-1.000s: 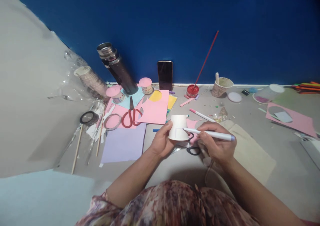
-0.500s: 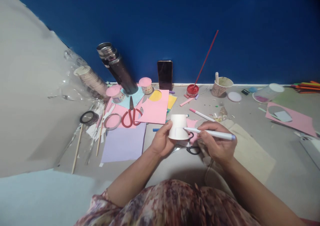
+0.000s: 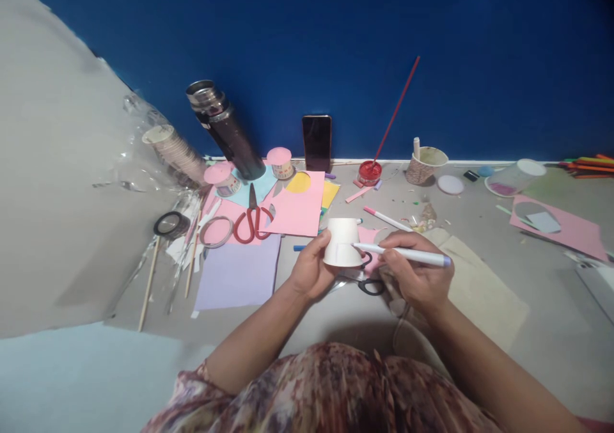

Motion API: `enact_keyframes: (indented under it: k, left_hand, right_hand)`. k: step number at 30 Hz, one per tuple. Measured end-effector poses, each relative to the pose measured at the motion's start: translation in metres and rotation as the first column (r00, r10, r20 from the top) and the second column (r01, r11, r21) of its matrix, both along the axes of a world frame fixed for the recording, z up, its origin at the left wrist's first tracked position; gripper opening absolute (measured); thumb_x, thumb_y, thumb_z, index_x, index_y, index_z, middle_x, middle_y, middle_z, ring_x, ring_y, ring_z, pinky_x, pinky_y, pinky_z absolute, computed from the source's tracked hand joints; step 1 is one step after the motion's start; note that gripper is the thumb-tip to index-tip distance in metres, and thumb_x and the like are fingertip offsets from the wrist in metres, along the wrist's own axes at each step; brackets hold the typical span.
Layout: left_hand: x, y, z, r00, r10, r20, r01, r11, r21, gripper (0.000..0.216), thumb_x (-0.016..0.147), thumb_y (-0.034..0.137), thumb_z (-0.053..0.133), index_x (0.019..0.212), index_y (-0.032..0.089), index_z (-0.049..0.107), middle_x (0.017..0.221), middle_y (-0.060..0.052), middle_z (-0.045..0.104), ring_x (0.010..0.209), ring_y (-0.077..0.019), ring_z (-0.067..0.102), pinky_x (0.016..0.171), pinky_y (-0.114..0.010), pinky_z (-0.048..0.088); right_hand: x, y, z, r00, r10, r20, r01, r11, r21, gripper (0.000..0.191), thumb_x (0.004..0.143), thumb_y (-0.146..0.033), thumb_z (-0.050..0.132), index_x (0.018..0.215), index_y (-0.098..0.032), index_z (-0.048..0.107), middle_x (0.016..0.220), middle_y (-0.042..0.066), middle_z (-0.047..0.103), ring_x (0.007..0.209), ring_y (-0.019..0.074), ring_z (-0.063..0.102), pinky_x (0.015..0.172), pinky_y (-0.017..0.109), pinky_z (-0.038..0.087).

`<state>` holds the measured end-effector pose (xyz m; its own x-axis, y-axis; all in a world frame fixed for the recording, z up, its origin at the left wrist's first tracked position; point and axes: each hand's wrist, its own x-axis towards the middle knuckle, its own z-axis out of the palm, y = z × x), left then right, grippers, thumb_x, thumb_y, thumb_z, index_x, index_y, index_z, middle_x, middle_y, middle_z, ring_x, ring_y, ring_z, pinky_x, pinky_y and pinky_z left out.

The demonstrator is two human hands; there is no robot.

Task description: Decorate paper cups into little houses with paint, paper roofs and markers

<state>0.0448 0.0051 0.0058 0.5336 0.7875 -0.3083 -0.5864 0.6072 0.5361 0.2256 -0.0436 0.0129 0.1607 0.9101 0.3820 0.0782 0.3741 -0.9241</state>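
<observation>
My left hand (image 3: pixel 313 268) is closed round the left side of a white paper cup (image 3: pixel 342 241), which is turned with its wide rim downward. Faint lines show on the cup's wall. In my right hand (image 3: pixel 422 273) is a white felt-tip pen (image 3: pixel 415 256) with a purple end, pinched between thumb and fingers like a pencil. Its tip meets the right part of the cup's side. Behind and below the cup lie black-handled scissors (image 3: pixel 371 286), partly hidden, and a piece of pink paper (image 3: pixel 369 236).
Red-handled scissors (image 3: pixel 244 227) rest on pink and purple sheets (image 3: pixel 237 273) at left. A dark flask (image 3: pixel 235 139), a phone (image 3: pixel 316 142) and a red paint pot (image 3: pixel 369 174) holding a stick stand along the blue wall. Stacked cups (image 3: pixel 175 155) lean at far left.
Almost nothing differs. Both hands, the cup and the pen keep nearly the same place, and the pen tip stays at the cup's side.
</observation>
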Motion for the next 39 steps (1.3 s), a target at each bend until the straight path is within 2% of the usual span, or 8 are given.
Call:
enact_keyframes:
  k: [4,16,22,27,34,39]
  left_hand:
    - [-0.0005,0.0002,-0.0006,1.0,0.002,0.008,-0.002,1.0,-0.016,0.042,0.095,0.04,0.065,0.116,0.004,0.072,0.092,-0.016,0.079,0.082,-0.0292,0.076,0.075,-0.038,0.06]
    - [-0.001,0.0002,-0.0025,0.999,-0.006,0.035,0.008,0.999,-0.049,0.041,0.096,0.041,0.063,0.114,0.005,0.072,0.096,-0.016,0.079,0.085,-0.0295,0.075,0.076,-0.04,0.06]
    - [-0.0009,-0.0001,-0.001,0.999,0.027,0.02,-0.026,0.998,-0.061,0.043,0.097,0.038,0.062,0.119,0.002,0.07,0.097,-0.018,0.078,0.084,-0.0279,0.074,0.082,-0.04,0.06]
    - [-0.0011,0.0001,-0.0003,0.999,0.045,0.005,-0.045,0.996,-0.079,0.042,0.1,0.036,0.055,0.121,0.003,0.07,0.097,-0.018,0.079,0.085,-0.0286,0.074,0.079,-0.041,0.061]
    - [-0.0022,0.0007,-0.0031,0.998,0.003,0.058,0.0,0.999,-0.052,0.042,0.098,0.039,0.061,0.117,0.003,0.072,0.097,-0.017,0.078,0.083,-0.0294,0.076,0.073,-0.04,0.062]
    - [-0.0022,0.0006,-0.0016,0.997,0.005,0.071,-0.001,0.998,-0.057,0.041,0.1,0.037,0.059,0.114,0.002,0.073,0.098,-0.018,0.079,0.084,-0.029,0.077,0.074,-0.039,0.063]
  right_hand:
    - [0.0005,0.0002,0.0,1.0,0.004,0.01,-0.004,0.999,0.038,0.005,0.098,-0.026,0.07,0.099,-0.024,0.074,0.071,0.003,0.075,0.059,0.0204,0.071,0.056,0.033,0.057]
    - [0.0004,-0.0011,0.0027,1.0,0.024,0.013,-0.024,0.999,0.042,0.005,0.098,-0.022,0.069,0.1,-0.024,0.073,0.069,0.002,0.074,0.055,0.018,0.069,0.055,0.031,0.055]
    - [0.0034,-0.0023,-0.0011,0.995,0.097,0.01,-0.098,0.994,0.042,0.007,0.099,-0.021,0.066,0.102,-0.023,0.073,0.074,0.003,0.074,0.06,0.0187,0.068,0.054,0.031,0.051]
    - [0.0047,-0.0009,-0.001,0.989,0.146,0.026,-0.148,0.984,0.098,0.009,0.099,-0.018,0.065,0.101,-0.023,0.072,0.076,0.004,0.072,0.063,0.018,0.064,0.059,0.032,0.05]
    - [0.0007,-0.0013,0.0017,0.998,0.064,-0.015,-0.063,0.996,0.059,0.008,0.098,-0.02,0.068,0.103,-0.024,0.073,0.077,0.003,0.073,0.057,0.0172,0.067,0.053,0.03,0.051]
    - [0.0005,-0.0014,-0.0012,0.999,0.054,-0.002,-0.054,0.998,0.036,0.008,0.098,-0.021,0.069,0.103,-0.025,0.074,0.075,0.002,0.074,0.056,0.0173,0.067,0.053,0.03,0.052]
